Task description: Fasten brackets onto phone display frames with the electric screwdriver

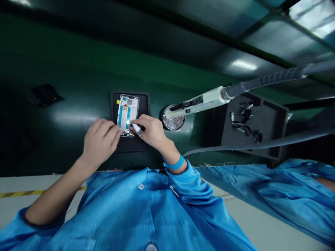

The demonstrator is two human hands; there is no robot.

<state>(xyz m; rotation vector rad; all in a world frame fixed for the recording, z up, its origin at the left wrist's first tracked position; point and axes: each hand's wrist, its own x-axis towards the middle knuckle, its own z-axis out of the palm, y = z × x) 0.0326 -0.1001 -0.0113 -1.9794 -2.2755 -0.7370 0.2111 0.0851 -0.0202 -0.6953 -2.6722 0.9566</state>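
Currently I watch the right hand (152,130) pinching a white piece (136,129) over the opened phone (133,111), but can't tell whether the left hand (101,142), near its lower edge, grips anything.

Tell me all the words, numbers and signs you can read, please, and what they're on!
None: no word, brand or number can be read.
Opened phone: any print on its parts is too small and blurred to read.
White-handled tool: no readable lettering.
Floor tape: yellow and dark stripes, no readable words.
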